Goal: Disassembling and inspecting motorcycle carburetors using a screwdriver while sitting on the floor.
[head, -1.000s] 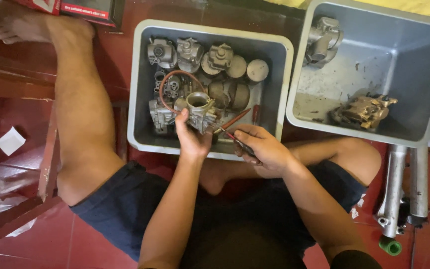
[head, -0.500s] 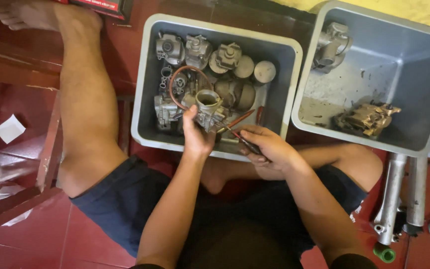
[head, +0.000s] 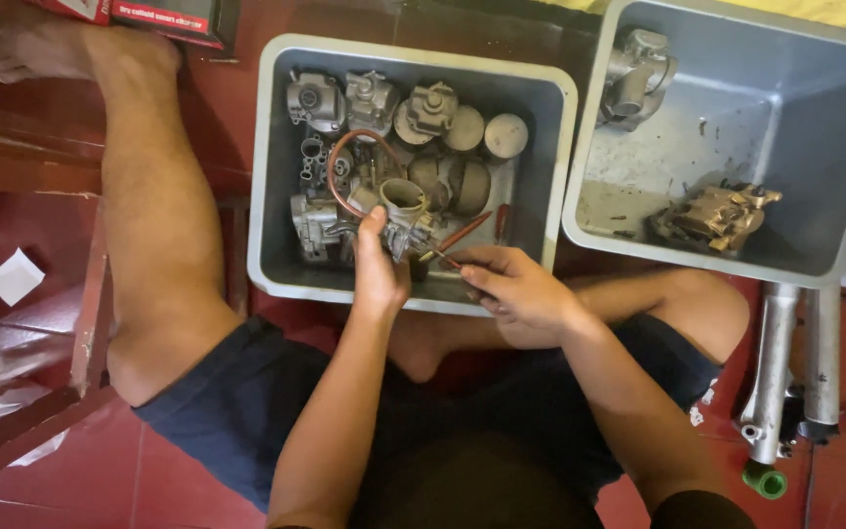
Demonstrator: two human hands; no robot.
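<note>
Head view, looking straight down at a person sitting on a red tiled floor [head: 197, 490]. Left hand [head: 380, 274] is reaching over the near rim of a grey rectangular plastic tub [head: 266, 176], fingers curling around a small grey cast-metal carburettor with a round open throat [head: 405, 211] and gripping it firmly, probably to keep it from turning while it is being worked on. Right hand [head: 516, 289] is clenching the handle of a slim red-shafted screwdriver [head: 454, 238], thumb and forefinger pinching near the front, the shaft angling up and left so its tip is meeting the carburettor's side; the exact contact point is too small to make out. Both hands are hovering just above the tub's near edge, so anything dropping would likely land inside.

Around the held part, the same tub is holding several more grey carburettor bodies [head: 339, 98], round metal caps [head: 506, 135] and a looping brown rubber hose [head: 344, 162], which is arching over the left of the held piece.

Further right, well apart, a second, larger grey plastic tub [head: 834, 127] is sitting nearly bare, with one brownish dirty metal casting [head: 717, 216] on its floor and a grey metal part [head: 633, 78] in its far corner.

Beside it, two silver metal tubes [head: 795, 372] are lying on the floor. One bare leg [head: 153, 196] is stretching out left of the first tub; the other knee is folding beneath the right forearm.
</note>
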